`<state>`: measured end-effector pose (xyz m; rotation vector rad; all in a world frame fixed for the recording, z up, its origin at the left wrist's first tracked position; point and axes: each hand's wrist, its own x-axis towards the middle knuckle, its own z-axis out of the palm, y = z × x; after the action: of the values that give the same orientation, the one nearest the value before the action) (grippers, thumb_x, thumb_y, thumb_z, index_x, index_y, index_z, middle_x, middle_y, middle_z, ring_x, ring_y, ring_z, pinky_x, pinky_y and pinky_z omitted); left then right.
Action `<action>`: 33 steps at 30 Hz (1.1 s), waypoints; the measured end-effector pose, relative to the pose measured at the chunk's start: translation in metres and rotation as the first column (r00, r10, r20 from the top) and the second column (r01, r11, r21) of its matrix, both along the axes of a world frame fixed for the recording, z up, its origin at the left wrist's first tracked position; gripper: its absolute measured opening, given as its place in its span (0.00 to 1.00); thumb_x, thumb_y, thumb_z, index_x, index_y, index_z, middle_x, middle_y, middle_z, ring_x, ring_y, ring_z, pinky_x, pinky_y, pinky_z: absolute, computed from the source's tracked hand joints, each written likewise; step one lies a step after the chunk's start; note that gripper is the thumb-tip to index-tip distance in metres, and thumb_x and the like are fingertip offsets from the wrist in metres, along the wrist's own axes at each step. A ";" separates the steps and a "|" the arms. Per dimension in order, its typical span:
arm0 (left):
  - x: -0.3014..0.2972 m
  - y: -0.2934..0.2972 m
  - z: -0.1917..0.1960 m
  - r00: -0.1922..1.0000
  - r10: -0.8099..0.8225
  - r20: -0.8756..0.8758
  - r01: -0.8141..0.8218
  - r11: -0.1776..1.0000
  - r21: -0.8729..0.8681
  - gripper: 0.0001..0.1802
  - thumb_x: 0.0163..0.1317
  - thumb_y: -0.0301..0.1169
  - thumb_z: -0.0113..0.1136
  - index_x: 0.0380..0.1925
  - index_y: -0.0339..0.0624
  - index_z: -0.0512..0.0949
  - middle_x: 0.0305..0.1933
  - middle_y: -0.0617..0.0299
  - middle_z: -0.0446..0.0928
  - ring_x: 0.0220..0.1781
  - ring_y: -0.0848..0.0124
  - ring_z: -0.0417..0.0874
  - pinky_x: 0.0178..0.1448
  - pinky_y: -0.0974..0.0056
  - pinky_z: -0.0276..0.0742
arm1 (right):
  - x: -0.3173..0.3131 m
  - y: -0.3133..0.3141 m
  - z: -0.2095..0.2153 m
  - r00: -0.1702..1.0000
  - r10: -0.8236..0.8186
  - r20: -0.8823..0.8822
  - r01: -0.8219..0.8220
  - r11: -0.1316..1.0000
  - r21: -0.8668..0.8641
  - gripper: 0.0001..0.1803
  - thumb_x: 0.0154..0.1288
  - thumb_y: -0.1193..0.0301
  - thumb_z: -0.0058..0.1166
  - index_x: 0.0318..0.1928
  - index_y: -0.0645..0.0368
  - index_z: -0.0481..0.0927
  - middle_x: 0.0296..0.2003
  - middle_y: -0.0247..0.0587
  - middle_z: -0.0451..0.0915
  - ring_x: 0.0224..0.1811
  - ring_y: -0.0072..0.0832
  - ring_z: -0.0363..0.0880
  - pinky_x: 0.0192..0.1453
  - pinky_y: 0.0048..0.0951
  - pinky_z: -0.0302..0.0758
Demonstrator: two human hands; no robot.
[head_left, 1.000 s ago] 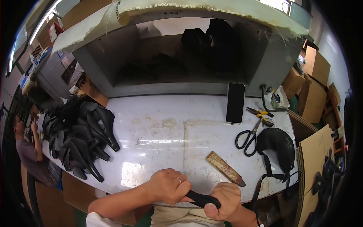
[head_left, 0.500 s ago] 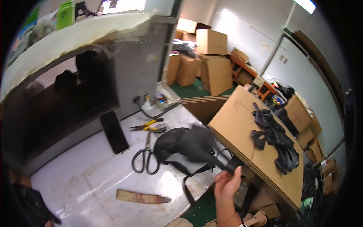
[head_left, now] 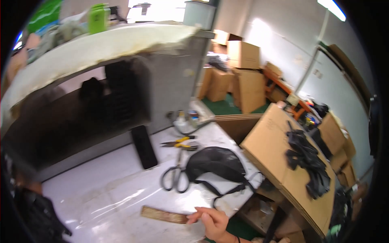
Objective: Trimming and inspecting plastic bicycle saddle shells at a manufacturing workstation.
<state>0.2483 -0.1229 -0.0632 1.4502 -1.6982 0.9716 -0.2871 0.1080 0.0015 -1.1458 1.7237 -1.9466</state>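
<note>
My right hand [head_left: 214, 223] reaches in from the lower edge. Its thumb and fingers close on the right end of a short flat tool, with a worn brown wrapped handle [head_left: 162, 214], lying on the white table. A narrow metal tip showed at that end earlier; my fingers now cover it. Beyond the hand lies a black rounded fabric piece with straps [head_left: 216, 164], untouched, near the table's right edge. Black-handled scissors [head_left: 175, 178] lie left of it, points away from me. Yellow-handled pliers [head_left: 180, 142] rest just past the scissors. My left hand is not seen.
A black phone [head_left: 144, 148] lies by the dark glossy panel [head_left: 121, 101] at the table's back. At right, a stack of flat cardboard [head_left: 259, 139] carries black strappy pieces [head_left: 310, 162]. A small tray [head_left: 202, 115] sits at the far corner. Cardboard boxes [head_left: 251, 89] stand behind.
My right hand has let go of the black strapped piece, which now lies flat on the table, and has come left and nearer onto the brown-handled tool. The view has shifted.
</note>
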 end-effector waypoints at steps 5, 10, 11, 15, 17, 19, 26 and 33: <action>-0.083 0.034 0.083 0.554 -0.137 -0.821 0.324 0.944 0.061 0.30 0.72 0.23 0.55 0.73 0.31 0.62 0.71 0.39 0.69 0.65 0.49 0.77 0.65 0.54 0.77 | 0.069 -0.030 0.013 0.959 0.283 -0.004 -0.283 0.957 -0.064 0.14 0.78 0.73 0.52 0.55 0.73 0.81 0.31 0.50 0.86 0.30 0.32 0.86 0.38 0.31 0.84; -0.179 0.093 0.098 -0.386 -0.013 -0.922 0.629 0.728 -0.273 0.42 0.69 0.17 0.52 0.80 0.40 0.47 0.70 0.49 0.68 0.63 0.59 0.77 0.67 0.53 0.78 | 0.132 -0.055 0.024 0.622 0.629 0.466 -0.768 0.605 0.209 0.20 0.79 0.73 0.52 0.66 0.68 0.74 0.44 0.44 0.85 0.41 0.27 0.85 0.45 0.27 0.83; -0.200 0.105 0.098 -0.323 0.123 -0.938 0.715 0.681 -0.157 0.42 0.71 0.20 0.51 0.81 0.41 0.44 0.67 0.51 0.71 0.60 0.60 0.79 0.66 0.58 0.77 | 0.146 -0.061 0.026 0.607 0.648 0.460 -0.782 0.591 0.200 0.20 0.79 0.73 0.52 0.66 0.68 0.74 0.44 0.44 0.85 0.41 0.27 0.85 0.45 0.27 0.83; -0.227 0.129 0.049 -0.149 0.256 -0.955 0.864 0.504 0.000 0.40 0.77 0.33 0.48 0.82 0.43 0.40 0.77 0.46 0.57 0.73 0.55 0.65 0.74 0.58 0.62 | 0.178 -0.074 0.008 0.629 0.555 0.544 -0.659 0.752 -0.005 0.33 0.78 0.73 0.54 0.78 0.59 0.58 0.47 0.38 0.80 0.42 0.23 0.82 0.46 0.28 0.82; -0.229 0.119 0.026 -0.204 0.117 -0.972 0.880 0.456 -0.130 0.41 0.80 0.43 0.45 0.82 0.44 0.37 0.86 0.44 0.38 0.86 0.52 0.44 0.84 0.52 0.44 | 0.147 -0.081 0.015 0.559 0.485 0.672 -0.710 0.699 0.086 0.30 0.77 0.74 0.54 0.75 0.61 0.63 0.47 0.38 0.80 0.39 0.22 0.81 0.43 0.28 0.82; -0.222 0.070 0.075 -0.156 -0.009 -0.988 0.796 0.591 -0.131 0.38 0.80 0.48 0.45 0.80 0.43 0.49 0.77 0.43 0.61 0.76 0.53 0.67 0.78 0.50 0.60 | 0.101 -0.077 0.028 0.618 0.477 0.625 -0.732 0.639 0.237 0.28 0.76 0.75 0.55 0.73 0.63 0.67 0.43 0.38 0.81 0.35 0.20 0.80 0.39 0.25 0.81; -0.243 -0.176 0.133 0.463 -0.641 -0.612 0.872 0.451 0.187 0.14 0.63 0.24 0.61 0.50 0.36 0.81 0.51 0.50 0.83 0.55 0.52 0.83 0.61 0.53 0.77 | 0.034 -0.080 0.038 0.870 0.059 0.489 -0.210 0.942 0.261 0.14 0.78 0.67 0.56 0.55 0.65 0.77 0.33 0.38 0.84 0.24 0.18 0.76 0.27 0.19 0.70; -0.323 -0.322 0.142 0.792 -0.606 -0.080 0.570 0.685 0.453 0.15 0.58 0.24 0.60 0.46 0.42 0.84 0.54 0.52 0.82 0.60 0.52 0.81 0.60 0.51 0.79 | 0.046 -0.079 0.053 0.879 0.043 0.475 -0.168 0.960 0.224 0.13 0.78 0.65 0.57 0.55 0.59 0.78 0.31 0.36 0.82 0.23 0.18 0.75 0.27 0.21 0.71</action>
<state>-0.0750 -0.4452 0.0784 0.9892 -2.3571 0.2700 -0.2411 0.0287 0.0546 -0.5980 1.5514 -1.6872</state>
